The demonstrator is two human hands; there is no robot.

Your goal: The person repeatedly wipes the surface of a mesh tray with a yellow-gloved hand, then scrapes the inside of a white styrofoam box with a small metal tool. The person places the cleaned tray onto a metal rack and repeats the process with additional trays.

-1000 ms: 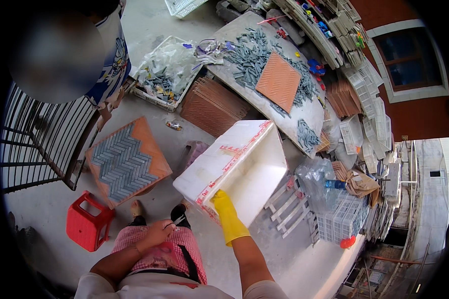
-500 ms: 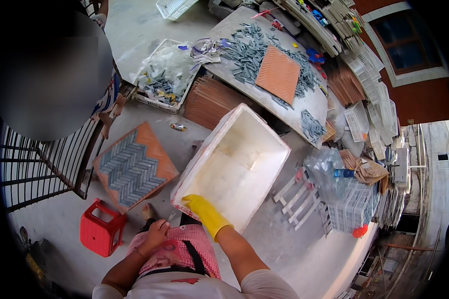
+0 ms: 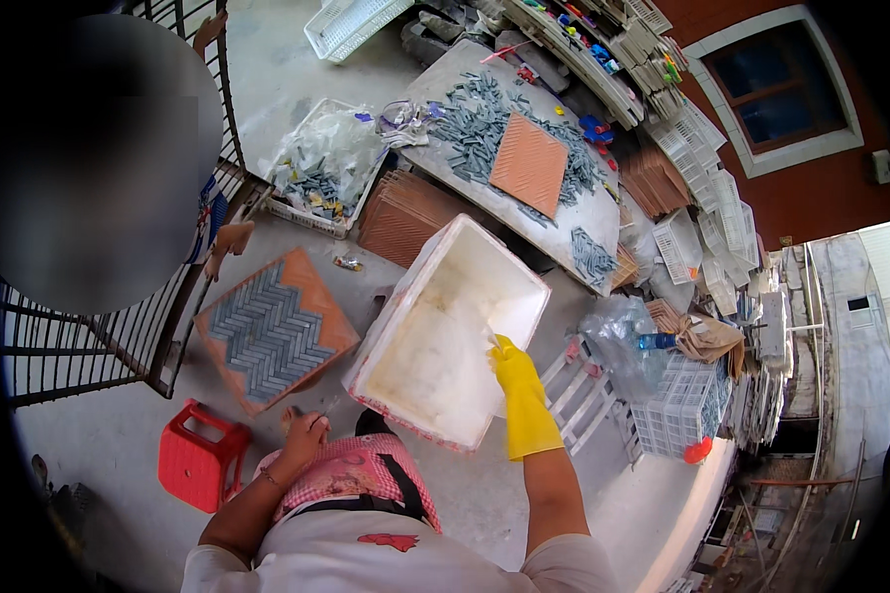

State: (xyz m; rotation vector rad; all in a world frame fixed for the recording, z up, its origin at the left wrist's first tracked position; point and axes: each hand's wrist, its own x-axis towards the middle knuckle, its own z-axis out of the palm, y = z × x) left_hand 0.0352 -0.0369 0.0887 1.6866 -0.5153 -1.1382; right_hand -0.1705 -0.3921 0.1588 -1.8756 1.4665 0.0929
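Observation:
A large white foam box (image 3: 398,298) stands open side up on the concrete floor in front of my knees. My right hand (image 3: 512,364), in a yellow rubber glove, grips the box's right rim. My left hand (image 3: 305,432) is bare and curled above my pink checked apron (image 3: 351,474), just off the box's near left corner. A thin small thing pokes out of its fingers. The inside of the box looks bare and stained.
An orange board with a grey herringbone mosaic (image 3: 272,331) lies left of the box, and a red stool (image 3: 200,465) stands nearer me. Behind are stacked brown boards (image 3: 410,212), a tray of pieces (image 3: 321,168) and a table (image 3: 603,222) strewn with grey pieces. White crates (image 3: 677,415) stand to the right. At left a person stands by a metal railing (image 3: 89,346).
The foam box has turned from showing its closed side to open side up. My gloved right hand has moved from its near corner to its right rim. My left hand stayed by my knee.

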